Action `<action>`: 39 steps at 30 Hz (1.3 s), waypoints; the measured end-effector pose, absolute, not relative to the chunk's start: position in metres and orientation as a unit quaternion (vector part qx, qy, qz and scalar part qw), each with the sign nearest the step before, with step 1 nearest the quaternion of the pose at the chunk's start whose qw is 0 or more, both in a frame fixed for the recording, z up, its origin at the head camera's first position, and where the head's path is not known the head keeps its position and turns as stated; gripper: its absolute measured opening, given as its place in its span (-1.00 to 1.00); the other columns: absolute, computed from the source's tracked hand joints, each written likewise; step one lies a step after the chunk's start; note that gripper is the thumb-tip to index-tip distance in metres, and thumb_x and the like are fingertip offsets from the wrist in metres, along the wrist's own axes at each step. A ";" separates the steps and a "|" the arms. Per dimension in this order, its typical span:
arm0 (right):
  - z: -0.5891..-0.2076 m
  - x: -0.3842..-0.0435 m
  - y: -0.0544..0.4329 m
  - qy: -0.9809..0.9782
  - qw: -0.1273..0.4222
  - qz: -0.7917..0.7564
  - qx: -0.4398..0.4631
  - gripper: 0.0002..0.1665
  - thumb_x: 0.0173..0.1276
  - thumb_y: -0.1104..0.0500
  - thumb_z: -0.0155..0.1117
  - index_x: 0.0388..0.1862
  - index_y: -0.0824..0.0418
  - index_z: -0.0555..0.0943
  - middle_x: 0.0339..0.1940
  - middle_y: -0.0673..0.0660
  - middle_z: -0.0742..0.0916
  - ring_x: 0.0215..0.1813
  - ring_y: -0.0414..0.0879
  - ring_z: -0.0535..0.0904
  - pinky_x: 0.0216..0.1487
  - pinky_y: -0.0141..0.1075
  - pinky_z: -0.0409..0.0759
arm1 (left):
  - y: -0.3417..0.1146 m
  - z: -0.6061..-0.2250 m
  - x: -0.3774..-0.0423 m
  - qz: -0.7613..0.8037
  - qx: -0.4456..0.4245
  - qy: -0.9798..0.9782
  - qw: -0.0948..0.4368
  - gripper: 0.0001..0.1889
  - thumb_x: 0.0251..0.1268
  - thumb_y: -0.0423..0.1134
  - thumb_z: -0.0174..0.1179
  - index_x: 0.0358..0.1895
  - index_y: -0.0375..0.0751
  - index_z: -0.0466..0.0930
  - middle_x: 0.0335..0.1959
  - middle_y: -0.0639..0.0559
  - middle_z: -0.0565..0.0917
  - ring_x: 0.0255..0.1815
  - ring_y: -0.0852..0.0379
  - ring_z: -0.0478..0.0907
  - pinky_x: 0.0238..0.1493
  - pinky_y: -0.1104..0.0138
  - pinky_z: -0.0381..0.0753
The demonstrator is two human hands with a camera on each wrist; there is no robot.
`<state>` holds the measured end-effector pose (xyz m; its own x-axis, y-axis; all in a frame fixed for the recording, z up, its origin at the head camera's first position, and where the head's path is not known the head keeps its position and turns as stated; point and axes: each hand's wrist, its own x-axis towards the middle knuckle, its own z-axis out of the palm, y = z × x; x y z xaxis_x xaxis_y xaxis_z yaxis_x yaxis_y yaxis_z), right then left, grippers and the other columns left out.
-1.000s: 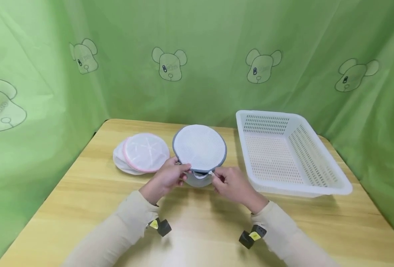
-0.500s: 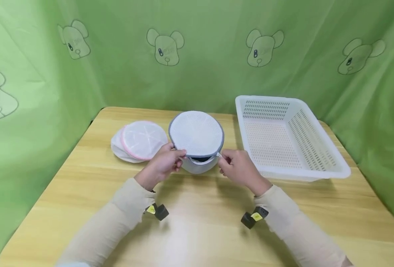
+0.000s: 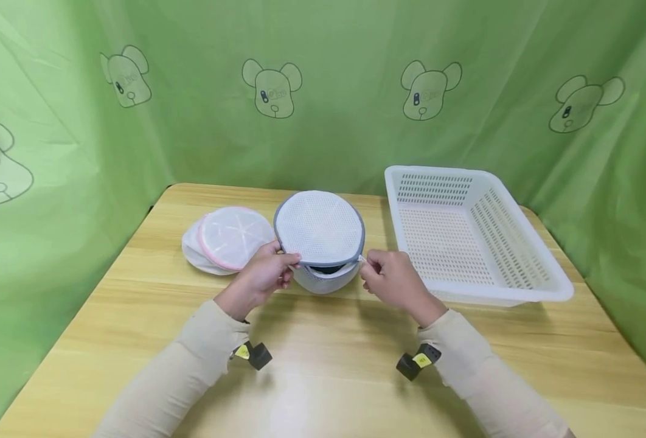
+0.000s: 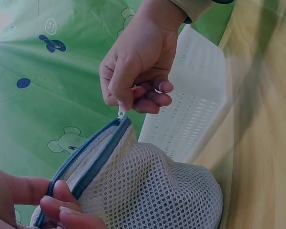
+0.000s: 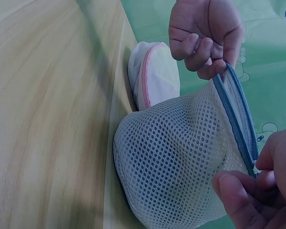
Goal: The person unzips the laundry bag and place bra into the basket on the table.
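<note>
A white mesh laundry bag (image 3: 323, 283) with a blue-grey zip edge stands on the table, its round lid (image 3: 320, 225) facing up. My left hand (image 3: 265, 271) pinches the front left of the zip edge between thumb and fingers. At the front right, my right hand (image 3: 394, 277) pinches the small white zip pull (image 4: 121, 113), its other fingers curled. Between the hands the zip gapes, and something dark shows inside in the head view. From the right wrist side, the bag's mesh wall (image 5: 167, 157) looks rounded and bulging.
Left of the bag lie white round bags, the top one pink-edged (image 3: 236, 237). A white perforated plastic basket (image 3: 394, 201) stands at the right, close to my right hand. Behind the wooden table (image 3: 323, 365) hangs a green curtain (image 3: 345, 146) with bear faces.
My right hand has moved rightward along the edge with the zip pull, while my left hand has shifted slightly left. The gap in the zip has widened. The head view has tilted a little.
</note>
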<state>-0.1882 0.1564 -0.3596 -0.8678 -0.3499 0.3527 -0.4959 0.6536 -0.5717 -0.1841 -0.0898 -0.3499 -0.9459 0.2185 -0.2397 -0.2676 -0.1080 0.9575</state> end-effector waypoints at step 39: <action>-0.352 -0.189 0.162 -0.910 0.069 0.348 0.214 -0.63 0.28 0.35 0.02 -0.73 0.14 0.34 -0.73 -0.05 0.60 -0.59 -0.21 0.58 -0.66 -0.35 0.41 | -0.105 -0.346 -0.187 0.753 0.007 0.632 0.183 -0.95 0.42 -0.35 0.07 -0.23 -0.21 0.41 -0.49 0.06 0.48 -0.59 0.23 0.32 -0.54 0.43 0.35</action>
